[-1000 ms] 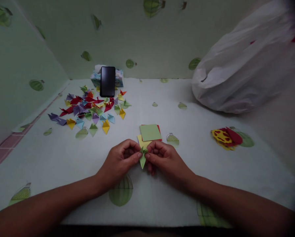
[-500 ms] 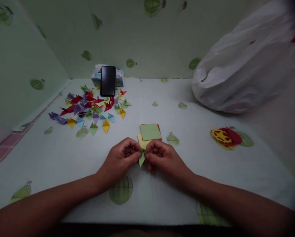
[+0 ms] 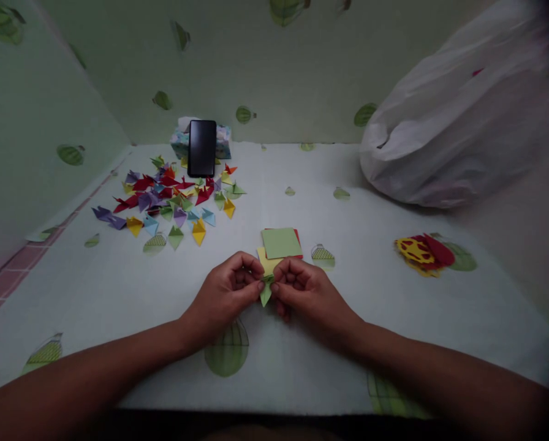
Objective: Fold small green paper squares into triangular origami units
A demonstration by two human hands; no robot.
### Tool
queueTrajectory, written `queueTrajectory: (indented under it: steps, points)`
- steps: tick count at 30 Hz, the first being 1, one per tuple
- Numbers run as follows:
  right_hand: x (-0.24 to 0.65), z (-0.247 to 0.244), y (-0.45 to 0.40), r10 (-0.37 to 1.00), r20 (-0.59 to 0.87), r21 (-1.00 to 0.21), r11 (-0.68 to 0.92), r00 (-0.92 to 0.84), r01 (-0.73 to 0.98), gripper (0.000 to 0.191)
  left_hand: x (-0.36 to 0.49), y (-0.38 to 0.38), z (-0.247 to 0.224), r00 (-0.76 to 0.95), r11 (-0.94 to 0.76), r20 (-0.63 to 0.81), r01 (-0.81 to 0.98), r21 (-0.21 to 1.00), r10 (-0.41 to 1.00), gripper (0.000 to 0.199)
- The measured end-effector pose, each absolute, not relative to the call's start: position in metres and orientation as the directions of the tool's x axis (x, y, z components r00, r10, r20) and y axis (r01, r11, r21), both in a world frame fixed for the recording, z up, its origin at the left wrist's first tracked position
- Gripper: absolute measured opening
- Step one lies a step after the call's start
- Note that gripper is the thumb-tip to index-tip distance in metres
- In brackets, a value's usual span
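Observation:
A small folded green paper (image 3: 266, 294), its pointed end downward, is pinched between both hands above the table. My left hand (image 3: 228, 294) grips its left side with thumb and fingers. On the opposite edge, my right hand (image 3: 306, 297) is closed in a matching pinch, and part of the paper's upper end is hidden by the fingers. Just beyond the fingertips lie square paper sheets: a green sheet (image 3: 282, 244) on top of a red one, with a yellow sheet (image 3: 268, 263) partly covered beneath.
Many-coloured folded paper cranes (image 3: 168, 196) lie heaped at the back left. Behind them a black phone (image 3: 202, 149) leans on a tissue box (image 3: 180, 144). A large white plastic bag (image 3: 440, 141) bulges at the right. Red and yellow cut-out pieces (image 3: 424, 254) rest below it.
The hands keep almost the same pinch on the green paper, with only a slight shift. The whole view has moved a little.

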State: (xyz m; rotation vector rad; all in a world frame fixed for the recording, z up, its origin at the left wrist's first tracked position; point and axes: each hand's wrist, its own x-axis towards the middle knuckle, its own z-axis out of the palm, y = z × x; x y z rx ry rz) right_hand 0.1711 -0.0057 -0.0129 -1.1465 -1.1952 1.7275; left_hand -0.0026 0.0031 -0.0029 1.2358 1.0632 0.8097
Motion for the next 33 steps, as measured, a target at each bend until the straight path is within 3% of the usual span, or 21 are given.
queueTrajectory:
  steps: [13,33]
  points:
    - [0.1723,-0.0120,-0.0071,0.903,-0.256,-0.951,-0.300,-0.345,-0.079,0.014,-0.0044,0.0049,-0.0035,0.348,0.245,-0.254,0.070,0.967,0.902,0.015]
    - [0.1725,-0.0159,-0.0095,0.892,-0.213,-0.970,-0.242,-0.400,-0.024,0.022,-0.0061,0.0044,0.0009,0.346,0.004,-0.118,0.312,0.950,0.931,0.012]
